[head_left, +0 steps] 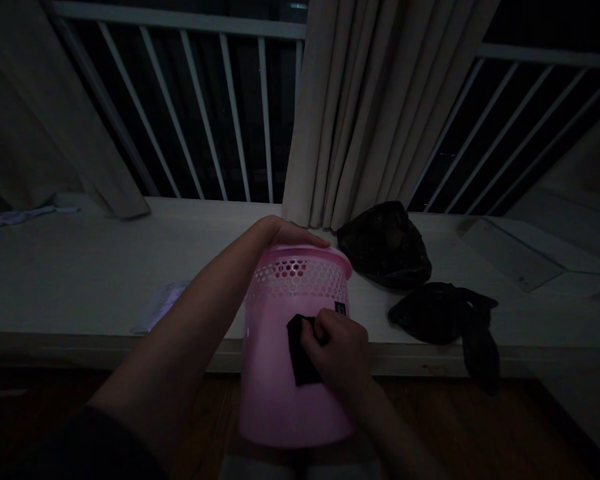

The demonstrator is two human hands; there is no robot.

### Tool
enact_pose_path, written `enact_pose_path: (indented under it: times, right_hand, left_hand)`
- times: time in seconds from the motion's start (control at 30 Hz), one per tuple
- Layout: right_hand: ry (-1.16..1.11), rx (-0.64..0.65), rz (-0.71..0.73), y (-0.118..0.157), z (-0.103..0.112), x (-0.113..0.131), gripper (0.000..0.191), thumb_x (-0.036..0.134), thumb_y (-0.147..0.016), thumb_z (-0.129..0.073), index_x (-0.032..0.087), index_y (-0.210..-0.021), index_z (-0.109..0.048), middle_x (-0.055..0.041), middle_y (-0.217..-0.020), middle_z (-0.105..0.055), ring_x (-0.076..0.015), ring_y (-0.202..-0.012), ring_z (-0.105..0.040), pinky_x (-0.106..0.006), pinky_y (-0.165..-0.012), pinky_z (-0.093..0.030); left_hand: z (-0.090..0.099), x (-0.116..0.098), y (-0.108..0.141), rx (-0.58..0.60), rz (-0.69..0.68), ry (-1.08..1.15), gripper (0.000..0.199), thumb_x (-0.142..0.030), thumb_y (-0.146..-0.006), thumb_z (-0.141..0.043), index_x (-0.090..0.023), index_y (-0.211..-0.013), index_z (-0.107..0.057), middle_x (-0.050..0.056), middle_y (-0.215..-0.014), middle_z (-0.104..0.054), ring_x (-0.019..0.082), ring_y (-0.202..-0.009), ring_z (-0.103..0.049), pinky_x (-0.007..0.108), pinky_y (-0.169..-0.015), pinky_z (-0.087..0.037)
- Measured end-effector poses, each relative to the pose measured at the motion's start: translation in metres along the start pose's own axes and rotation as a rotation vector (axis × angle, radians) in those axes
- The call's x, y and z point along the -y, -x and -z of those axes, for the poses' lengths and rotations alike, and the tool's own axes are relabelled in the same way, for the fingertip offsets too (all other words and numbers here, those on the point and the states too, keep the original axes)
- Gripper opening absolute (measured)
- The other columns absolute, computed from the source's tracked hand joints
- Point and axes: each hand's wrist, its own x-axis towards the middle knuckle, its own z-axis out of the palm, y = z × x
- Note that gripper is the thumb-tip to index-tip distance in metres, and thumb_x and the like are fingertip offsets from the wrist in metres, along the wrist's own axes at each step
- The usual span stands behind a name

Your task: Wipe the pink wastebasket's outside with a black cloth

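Observation:
A pink plastic wastebasket (270, 373) with a band of honeycomb holes stands before me, its rim towards the window. My left hand (297, 233) rests over the rim and holds it; part of its fingers is hidden. Pressed to the basket's side is a black cloth (303, 357), bunched in the closed fingers of my right hand (340, 347). A small dark label (340, 308) shows on the basket just above my right hand.
A full-looking black plastic bag (387, 247) and a smaller knotted black bag (430, 313) lie on the pale ledge (195, 233). A clear packet (165, 303) is near my left forearm. A white box (525, 253) stands right. Behind are curtains (375, 100) and railings.

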Motion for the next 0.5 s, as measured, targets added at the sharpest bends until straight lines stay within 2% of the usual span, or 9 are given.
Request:
enact_pose_path:
  times: [0.1,0.3,0.5]
  right_hand:
    - [-0.002,0.01,-0.011,-0.0009,0.0002,0.0001,0.032,0.026,-0.083,-0.053,0.021,-0.056,-0.038,0.0042,-0.05,-0.045,-0.0095,-0.048,-0.041,-0.026,-0.052,-0.024]
    - [0.006,0.0,0.002,-0.0016,0.0,0.0008,0.031,0.026,-0.083,-0.052,0.021,-0.056,-0.038,0.0043,-0.05,-0.045,-0.0091,-0.047,-0.041,-0.026,-0.052,-0.023]
    - [0.008,-0.009,-0.008,-0.0018,-0.0023,-0.0028,0.031,0.027,-0.083,-0.052,0.021,-0.056,-0.038,0.0046,-0.05,-0.045,-0.009,-0.047,-0.04,-0.025,-0.052,-0.023]
  left_hand:
    - [-0.0034,-0.0012,0.0026,-0.012,-0.036,-0.001,0.073,-0.078,-0.07,-0.05,-0.02,-0.11,-0.071,0.011,-0.089,-0.073,0.028,-0.097,-0.066,0.036,-0.085,-0.049]
    - [-0.0068,-0.0016,0.0045,-0.046,0.001,0.065,0.072,-0.077,-0.071,-0.051,-0.021,-0.113,-0.069,0.009,-0.087,-0.073,0.027,-0.094,-0.066,0.034,-0.083,-0.049]
    - [-0.0091,-0.0048,0.0045,-0.091,0.003,0.033,0.07,-0.077,-0.071,-0.05,-0.02,-0.103,-0.072,0.009,-0.086,-0.073,0.027,-0.092,-0.067,0.033,-0.08,-0.049]
